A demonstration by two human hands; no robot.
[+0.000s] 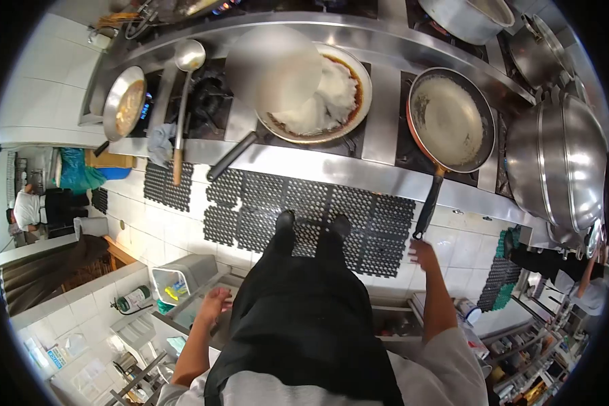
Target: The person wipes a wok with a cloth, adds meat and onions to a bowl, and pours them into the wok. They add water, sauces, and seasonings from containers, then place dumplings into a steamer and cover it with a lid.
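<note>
My right hand (424, 256) is just below the black handle of a frying pan (453, 122) with an orange outer side; its fingers are loosely apart and hold nothing. That pan's inside looks pale and coated, with dark worn patches. My left hand (215, 304) hangs low beside my black apron (298, 325), empty, fingers loosely bent and apart. Ahead on the stove, a wide pan (364, 95) holds a white mass in brown sauce; a round blur hides its upper left part. Left of it, a long-handled ladle (190, 55) lies across the stove edge.
A small pan (124, 105) with brownish food sits at the far left burner, near a grey cloth (161, 142). Large metal pots (558, 162) stand at the right. Black rubber mats (271, 196) cover the floor. Other people (30, 210) work at the far left and right.
</note>
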